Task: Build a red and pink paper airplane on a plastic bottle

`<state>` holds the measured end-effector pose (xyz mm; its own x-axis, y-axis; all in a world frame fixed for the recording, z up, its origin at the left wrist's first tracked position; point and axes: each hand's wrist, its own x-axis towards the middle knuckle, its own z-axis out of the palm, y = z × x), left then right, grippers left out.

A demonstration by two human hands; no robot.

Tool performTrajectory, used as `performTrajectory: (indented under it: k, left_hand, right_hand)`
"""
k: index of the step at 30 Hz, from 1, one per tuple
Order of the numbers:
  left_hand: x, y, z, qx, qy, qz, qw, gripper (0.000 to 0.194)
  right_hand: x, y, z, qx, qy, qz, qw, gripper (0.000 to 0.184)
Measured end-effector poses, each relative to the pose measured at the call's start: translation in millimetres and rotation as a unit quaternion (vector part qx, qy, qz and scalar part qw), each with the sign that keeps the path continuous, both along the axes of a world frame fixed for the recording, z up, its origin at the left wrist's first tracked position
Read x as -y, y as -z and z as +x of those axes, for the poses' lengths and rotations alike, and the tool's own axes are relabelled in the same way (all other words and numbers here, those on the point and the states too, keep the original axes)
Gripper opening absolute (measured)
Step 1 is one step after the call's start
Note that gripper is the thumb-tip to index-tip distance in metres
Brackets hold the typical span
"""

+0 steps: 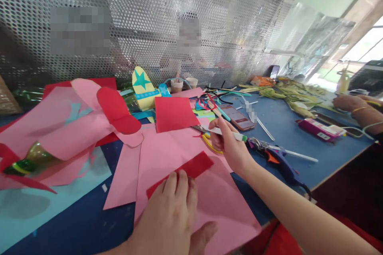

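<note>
My left hand [175, 207] lies over a red paper strip [194, 166], its fingers fairly flat and pressing on it; the thumb rests lower, on the pink paper [227, 203]. Pinched in my right hand [229, 143] is a white marker [220, 130] with a green end, held above the sheet. Just beneath that hand are scissors with yellow handles [211, 144], partly hidden. A square of red paper [174, 113] lies behind the strip, on top of the pink sheets.
A blue glue gun [283, 163] and a phone [237, 117] lie to the right. At left is a pink paper-wrapped green bottle [26, 163]; a yellow paper-wrapped bottle [145, 93] stands behind. A perforated silver screen [227, 20] backs the table. Another person's hand [348, 102] is far right.
</note>
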<state>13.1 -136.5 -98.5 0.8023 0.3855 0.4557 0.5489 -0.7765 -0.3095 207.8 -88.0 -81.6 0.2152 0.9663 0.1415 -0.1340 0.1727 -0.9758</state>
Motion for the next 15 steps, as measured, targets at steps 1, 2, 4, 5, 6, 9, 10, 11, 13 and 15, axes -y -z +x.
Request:
performTrajectory:
  k: [1,2,4,5,6,9,10,11,13,15]
  left_hand:
    - [0.7,0.0,-0.4,0.000,0.004,-0.010,1.000,0.064]
    - [1.6,0.4,-0.6,0.004,0.009,-0.021,1.000,0.064]
    - [3.9,2.6,-0.7,0.017,0.034,-0.046,0.998,0.065]
    - [5.2,4.2,-0.6,0.023,0.050,-0.057,0.997,0.066]
    - [6.4,6.1,-0.3,0.028,0.063,-0.068,0.995,0.066]
    - [8.4,11.2,0.4,0.030,0.068,-0.087,0.993,0.064]
    - [8.5,12.2,0.5,0.025,0.065,-0.086,0.994,0.064]
    - [8.4,12.7,0.5,0.019,0.064,-0.081,0.994,0.065]
    - [8.1,11.8,0.7,0.003,0.069,-0.065,0.995,0.068]
    - [7.9,9.1,1.5,-0.002,0.082,-0.046,0.996,0.066]
  right_hand:
    - [0.3,0.6,-0.2,0.000,-0.003,-0.002,1.000,0.037]
    - [0.7,1.3,-0.2,-0.004,-0.009,-0.004,1.000,0.038]
    - [1.5,2.5,-0.5,-0.019,-0.034,-0.018,0.999,0.039]
    - [2.1,2.7,-0.9,-0.029,-0.051,-0.028,0.998,0.037]
    - [2.7,2.8,-1.4,-0.038,-0.067,-0.037,0.996,0.034]
    - [3.9,2.3,-4.0,-0.035,-0.105,-0.064,0.992,0.021]
    - [4.1,2.3,-5.1,-0.025,-0.110,-0.076,0.991,0.019]
    - [4.1,2.5,-6.2,-0.015,-0.112,-0.089,0.990,0.019]
    - [4.0,3.6,-8.5,-0.002,-0.110,-0.104,0.989,0.019]
    - [4.1,5.4,-10.4,-0.004,-0.104,-0.098,0.990,0.021]
